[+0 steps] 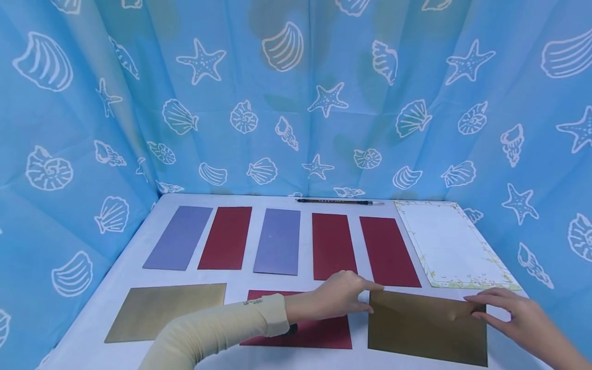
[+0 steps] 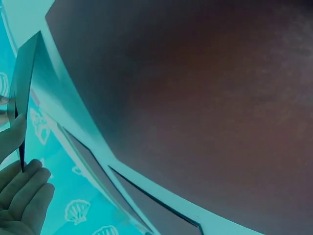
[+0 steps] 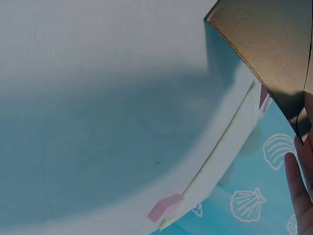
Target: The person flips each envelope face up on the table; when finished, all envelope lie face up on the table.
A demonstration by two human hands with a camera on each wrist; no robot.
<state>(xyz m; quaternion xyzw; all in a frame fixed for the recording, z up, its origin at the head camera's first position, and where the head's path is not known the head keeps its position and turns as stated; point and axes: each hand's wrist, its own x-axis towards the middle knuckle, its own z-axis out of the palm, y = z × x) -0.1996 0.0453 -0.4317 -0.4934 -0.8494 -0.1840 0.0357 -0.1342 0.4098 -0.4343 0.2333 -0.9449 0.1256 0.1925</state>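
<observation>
Both hands hold a gold-brown rectangular card (image 1: 427, 329) at the front right, tilted up with its long side across. My left hand (image 1: 334, 297) pinches its upper left corner between thumb and forefinger. In the left wrist view the thumb lies on one face of the card (image 2: 27, 93) and the other fingers (image 2: 30, 193) extend past its edge. At the upper right corner, my right hand (image 1: 513, 311) pinches the card between thumb and fingers. The right wrist view shows the gold face (image 3: 269, 44) and fingers (image 3: 296, 186) at its corner. Under my left forearm lies a red card (image 1: 324, 329).
Another gold card (image 1: 171, 308) lies front left, partly behind the left sleeve (image 1: 222, 329). Behind are purple cards (image 1: 178, 239) and red cards (image 1: 225, 239) in a row. A brush (image 1: 339, 201) lies at the back, bordered white paper (image 1: 453, 241) at right, with a pink block (image 3: 165, 208) on it.
</observation>
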